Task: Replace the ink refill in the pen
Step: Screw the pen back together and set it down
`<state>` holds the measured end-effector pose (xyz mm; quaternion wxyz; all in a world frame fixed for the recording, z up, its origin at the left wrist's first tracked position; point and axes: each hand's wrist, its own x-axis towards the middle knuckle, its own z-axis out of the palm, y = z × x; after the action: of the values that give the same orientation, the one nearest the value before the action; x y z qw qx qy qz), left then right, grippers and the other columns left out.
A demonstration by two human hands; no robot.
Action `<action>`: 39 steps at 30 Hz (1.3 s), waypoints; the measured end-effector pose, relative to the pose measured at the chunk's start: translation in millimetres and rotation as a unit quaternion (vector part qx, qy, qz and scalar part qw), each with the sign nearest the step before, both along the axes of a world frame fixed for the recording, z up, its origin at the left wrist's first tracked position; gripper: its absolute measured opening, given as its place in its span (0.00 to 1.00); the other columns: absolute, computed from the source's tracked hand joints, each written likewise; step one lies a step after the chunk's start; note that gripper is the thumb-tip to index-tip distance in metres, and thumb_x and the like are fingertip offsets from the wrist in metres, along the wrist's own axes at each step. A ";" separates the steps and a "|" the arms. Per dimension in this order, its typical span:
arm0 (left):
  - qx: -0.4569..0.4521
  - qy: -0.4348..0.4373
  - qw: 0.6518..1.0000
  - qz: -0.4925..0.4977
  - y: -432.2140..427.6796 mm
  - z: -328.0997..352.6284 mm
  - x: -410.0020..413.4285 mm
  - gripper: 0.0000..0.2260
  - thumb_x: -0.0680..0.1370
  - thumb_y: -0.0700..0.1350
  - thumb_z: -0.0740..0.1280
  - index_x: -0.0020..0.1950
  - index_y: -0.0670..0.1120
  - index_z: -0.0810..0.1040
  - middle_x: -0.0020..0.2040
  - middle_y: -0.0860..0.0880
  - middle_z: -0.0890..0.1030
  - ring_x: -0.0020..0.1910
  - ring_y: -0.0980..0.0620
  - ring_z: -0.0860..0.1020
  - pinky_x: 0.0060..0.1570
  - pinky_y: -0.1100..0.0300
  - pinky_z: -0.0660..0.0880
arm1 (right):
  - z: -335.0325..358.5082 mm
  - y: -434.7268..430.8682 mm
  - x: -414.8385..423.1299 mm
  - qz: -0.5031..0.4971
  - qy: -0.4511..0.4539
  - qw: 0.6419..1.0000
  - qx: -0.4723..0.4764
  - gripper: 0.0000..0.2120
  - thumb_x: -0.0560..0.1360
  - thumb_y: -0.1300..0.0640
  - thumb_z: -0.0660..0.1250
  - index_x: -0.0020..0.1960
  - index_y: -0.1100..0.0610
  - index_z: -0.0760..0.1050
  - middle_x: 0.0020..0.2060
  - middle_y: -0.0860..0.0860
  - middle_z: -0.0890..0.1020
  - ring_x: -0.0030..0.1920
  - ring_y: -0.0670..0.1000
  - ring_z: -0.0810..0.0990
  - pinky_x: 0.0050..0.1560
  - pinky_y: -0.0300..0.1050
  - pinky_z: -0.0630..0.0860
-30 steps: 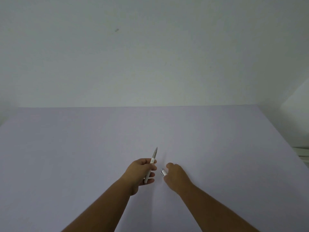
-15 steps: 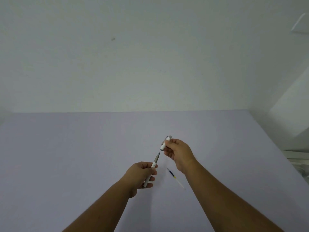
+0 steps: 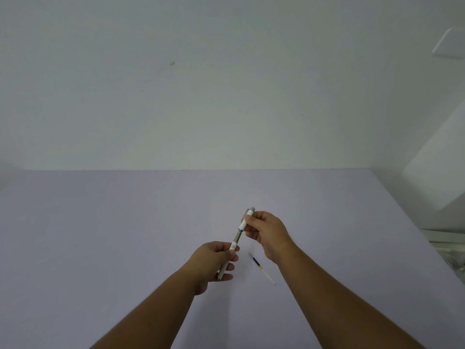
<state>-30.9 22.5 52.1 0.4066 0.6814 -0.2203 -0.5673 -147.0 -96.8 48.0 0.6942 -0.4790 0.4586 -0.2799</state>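
Observation:
My left hand grips a white pen body that points up and away, its grey tip section showing above my fingers. My right hand pinches a white and grey pen cap and holds it over the tip of the pen, the two in line and touching. A thin ink refill, partly blue with a yellow band and a clear end, lies on the lilac table just right of my left hand and below my right wrist.
A plain pale wall rises behind the table's far edge. At the right edge there is a white block and some white items beyond the table's side.
My right hand rose from the table with the cap and brought it onto the pen's tip. The refill on the table came into view. My left hand kept hold of the pen.

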 end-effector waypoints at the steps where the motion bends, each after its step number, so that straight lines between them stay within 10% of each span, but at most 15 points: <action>1: -0.004 0.002 1.000 0.004 -0.9 0.3 -0.3 0.07 0.78 0.41 0.64 0.50 0.46 0.81 0.45 0.45 0.82 0.42 0.50 0.79 0.42 0.55 0.82 | -0.2 1.8 -0.2 0.021 0.006 1.000 -0.003 0.04 0.74 0.60 0.67 0.42 0.58 0.79 0.37 0.53 0.84 0.38 0.49 0.81 0.40 0.42 0.78; 25: -0.006 0.013 1.000 0.023 -9.0 -9.2 -0.6 0.08 0.78 0.41 0.64 0.53 0.43 0.81 0.44 0.45 0.82 0.41 0.50 0.79 0.44 0.53 0.82 | -8.2 5.5 -2.2 0.103 0.020 0.994 -0.021 0.05 0.74 0.58 0.68 0.42 0.54 0.82 0.38 0.51 0.85 0.38 0.47 0.83 0.42 0.40 0.80; 30: 0.020 0.004 0.997 0.069 -8.5 -29.4 -1.5 0.07 0.78 0.43 0.65 0.53 0.45 0.81 0.46 0.46 0.78 0.45 0.49 0.77 0.48 0.53 0.80 | -34.0 3.8 -6.4 0.049 0.175 0.981 -0.063 0.05 0.75 0.56 0.64 0.43 0.51 0.78 0.43 0.52 0.82 0.39 0.49 0.81 0.50 0.46 0.80; 33: 0.030 -0.064 0.995 0.076 -7.1 -50.6 -3.8 0.06 0.76 0.44 0.68 0.51 0.47 0.82 0.44 0.49 0.80 0.45 0.50 0.76 0.50 0.54 0.76 | -56.8 3.9 -20.2 0.104 0.372 0.906 -0.172 0.08 0.75 0.60 0.61 0.48 0.56 0.78 0.47 0.55 0.82 0.46 0.52 0.80 0.48 0.43 0.75; 39: 0.067 -0.131 0.985 0.089 -6.0 -81.9 -13.2 0.05 0.73 0.44 0.70 0.48 0.48 0.81 0.41 0.49 0.81 0.39 0.51 0.77 0.32 0.62 0.73 | -87.3 19.2 -39.9 0.149 0.465 0.848 -0.206 0.09 0.71 0.60 0.62 0.49 0.57 0.76 0.50 0.55 0.78 0.48 0.55 0.78 0.43 0.43 0.73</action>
<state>-44.1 16.5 -29.9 0.3771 0.7923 -0.1717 -0.4479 -186.9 -77.6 -39.3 0.3184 -0.7475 0.5830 -0.0057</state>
